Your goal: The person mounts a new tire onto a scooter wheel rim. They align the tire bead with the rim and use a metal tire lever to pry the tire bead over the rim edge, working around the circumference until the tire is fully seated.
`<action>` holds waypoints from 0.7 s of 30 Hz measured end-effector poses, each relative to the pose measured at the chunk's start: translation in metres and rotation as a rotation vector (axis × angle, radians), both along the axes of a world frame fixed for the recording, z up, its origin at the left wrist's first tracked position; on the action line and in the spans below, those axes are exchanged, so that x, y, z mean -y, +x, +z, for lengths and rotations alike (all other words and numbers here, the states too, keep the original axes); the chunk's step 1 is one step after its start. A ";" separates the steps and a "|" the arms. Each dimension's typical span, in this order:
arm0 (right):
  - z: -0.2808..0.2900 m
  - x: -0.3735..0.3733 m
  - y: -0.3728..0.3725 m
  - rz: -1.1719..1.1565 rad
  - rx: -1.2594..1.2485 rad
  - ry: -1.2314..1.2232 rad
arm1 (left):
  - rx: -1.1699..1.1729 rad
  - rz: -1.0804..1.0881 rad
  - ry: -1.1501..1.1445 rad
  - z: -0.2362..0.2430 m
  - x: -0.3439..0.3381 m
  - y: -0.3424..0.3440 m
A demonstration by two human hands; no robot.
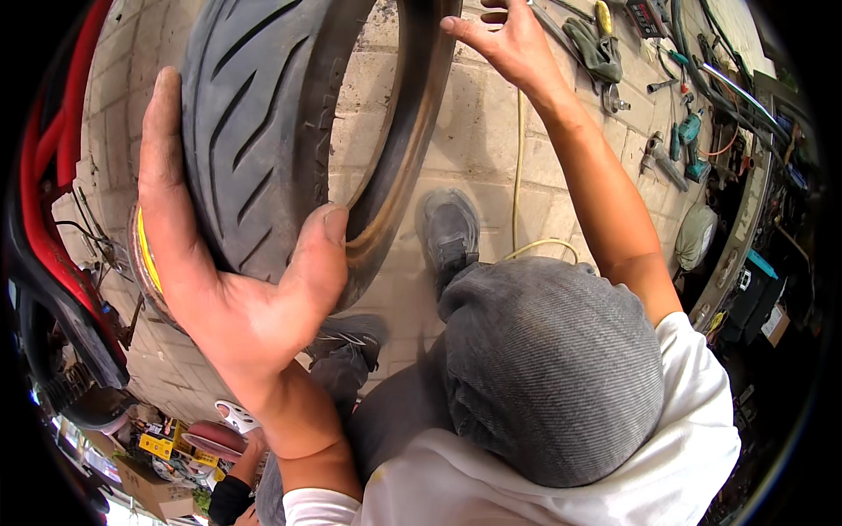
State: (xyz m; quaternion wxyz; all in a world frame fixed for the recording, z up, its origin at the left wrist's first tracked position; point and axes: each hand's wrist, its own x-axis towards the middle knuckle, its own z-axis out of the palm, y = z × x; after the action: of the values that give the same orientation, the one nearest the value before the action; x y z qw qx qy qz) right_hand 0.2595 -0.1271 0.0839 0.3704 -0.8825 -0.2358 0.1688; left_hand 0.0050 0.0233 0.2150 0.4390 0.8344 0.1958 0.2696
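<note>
A black motorcycle tire [250,123] with slanted tread grooves stands tilted before me; its top runs out of view. My left hand [237,307] is wrapped round its near part, with the fingers along the tread on the left and the thumb over the sidewall. My right hand [504,44] is at the tire's far right edge. Its thumb reaches out to the edge, apart from the curled fingers, which the upper border partly cuts off. I see nothing between them. Behind my left hand, a round part with a yellow ring [147,254] shows partly.
Pliers-like tools and grey gloves [594,50] lie at the upper right, near a teal power tool [691,140]. A pale hose [517,175] crosses the paved floor [478,114]. My bent knee [553,368] is at the centre. A red vehicle [44,193] stands left; another person's arm [241,473] is lower left.
</note>
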 end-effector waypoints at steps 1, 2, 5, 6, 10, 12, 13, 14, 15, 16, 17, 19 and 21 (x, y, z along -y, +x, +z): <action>-0.029 0.005 0.000 -0.019 -0.250 0.149 | 0.014 -0.019 -0.003 -0.002 0.001 0.004; -0.047 -0.005 -0.002 0.178 -0.366 0.341 | 0.014 -0.018 0.005 -0.003 0.002 0.003; -0.037 -0.010 -0.001 0.158 -0.344 0.365 | 0.001 0.034 -0.034 -0.002 0.006 0.001; -0.029 -0.014 0.003 0.153 -0.333 0.377 | 0.009 0.060 -0.037 0.001 0.006 -0.001; 0.061 -0.026 0.031 0.141 0.295 0.085 | -0.020 0.166 0.001 0.015 0.000 -0.016; 0.099 -0.042 0.030 0.143 0.417 0.133 | -0.020 0.171 -0.029 0.020 -0.010 -0.020; 0.098 -0.053 0.028 0.226 0.588 0.171 | -0.080 0.168 0.065 0.025 -0.015 -0.021; 0.120 -0.039 0.031 0.260 0.822 0.120 | -0.074 0.132 -0.006 0.025 -0.014 -0.010; 0.125 -0.035 0.032 0.313 1.017 0.114 | -0.106 0.127 -0.040 0.028 -0.008 0.000; 0.109 -0.045 0.026 0.438 1.034 0.207 | -0.178 0.133 -0.066 0.024 -0.005 0.001; 0.090 -0.055 0.016 0.434 0.969 0.291 | -0.250 0.142 -0.093 0.020 -0.002 0.002; 0.084 -0.056 0.003 0.415 0.893 0.329 | -0.032 0.153 0.060 -0.018 -0.004 0.007; 0.047 -0.051 0.021 0.252 1.115 0.414 | 0.035 0.176 0.060 -0.022 -0.002 0.007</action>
State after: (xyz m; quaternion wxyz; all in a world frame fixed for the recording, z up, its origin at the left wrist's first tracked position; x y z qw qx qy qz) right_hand 0.2804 -0.0765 0.1314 0.3322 -0.7127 -0.5249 -0.3257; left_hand 0.0120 0.0248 0.1928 0.3916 0.8220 0.2525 0.3273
